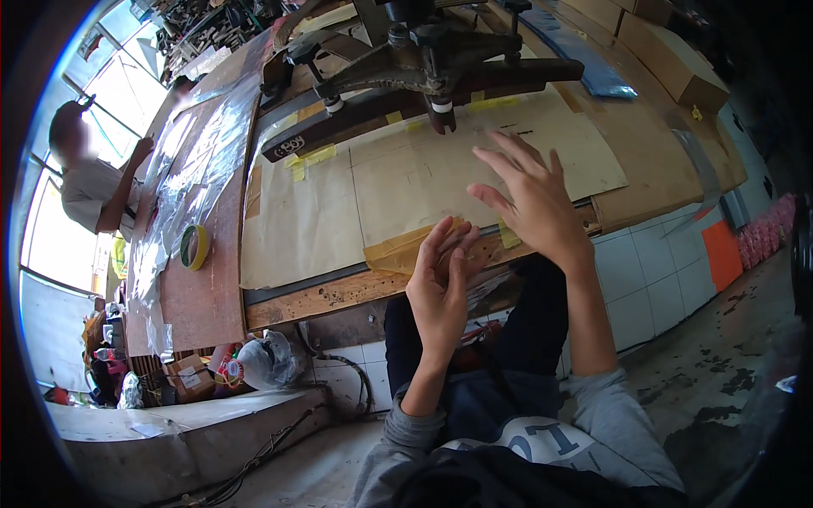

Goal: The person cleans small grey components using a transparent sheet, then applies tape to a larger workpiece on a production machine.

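Grey sleeves and dark trousers of the person fill the bottom of the view, and both forearms rise from there toward the wooden table edge (339,296).

Just above this edge, the left hand (440,292) stands with its fingers straight and close together, and the fingertips touch a folded piece of brown paper tape (398,250) that lies on the big kraft paper sheet (339,212). I cannot tell if the fingers pinch the tape or only press it. The right hand (529,203) is a little farther over the same edge, to the right of the tape, fully spread and holding nothing; it hovers above the paper.

So the tape lies directly in front of the left hand, which is clearly the nearer one. Its long axis runs almost along the table edge, rising slightly to the right. It looks matte, tan, a bit wrinkled, darker than the sheet under it.

Beyond the table edge, at the far side of the sheet, an overturned chair base (423,59) rests on the paper. Left of the sheet, a yellow tape roll (194,246) lies on the brown board.
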Demonstrator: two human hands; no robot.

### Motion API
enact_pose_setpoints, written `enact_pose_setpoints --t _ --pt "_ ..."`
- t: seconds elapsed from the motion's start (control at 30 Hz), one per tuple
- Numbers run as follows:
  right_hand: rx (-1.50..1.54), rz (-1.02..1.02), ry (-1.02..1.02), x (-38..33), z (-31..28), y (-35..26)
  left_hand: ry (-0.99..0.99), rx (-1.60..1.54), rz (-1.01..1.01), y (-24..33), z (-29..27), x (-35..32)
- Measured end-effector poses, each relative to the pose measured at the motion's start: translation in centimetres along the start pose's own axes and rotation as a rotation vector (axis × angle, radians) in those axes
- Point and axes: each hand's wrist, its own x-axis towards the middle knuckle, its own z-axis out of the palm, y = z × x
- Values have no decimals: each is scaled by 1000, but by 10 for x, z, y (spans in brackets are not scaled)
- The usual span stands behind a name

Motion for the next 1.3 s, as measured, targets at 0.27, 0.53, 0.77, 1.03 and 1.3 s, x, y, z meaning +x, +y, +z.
enact_pose_setpoints --t 0.27,0.53,0.77,1.03,1.3 --pt "436 77 193 -60 -40 -25 9 18 -4 4 0 0" --pt "719 69 109 -108 -36 -28 -4 15 5 4 -4 -3" --pt "971 385 -345 -158 38 -5 -106 50 -81 4 -19 -26" --pt "977 178 -535 -228 171 -19 -283 391 -267 -34 -49 -77" --pt "1022 -56 -367 -262 224 -33 -559 605 -144 -141 -107 -90"
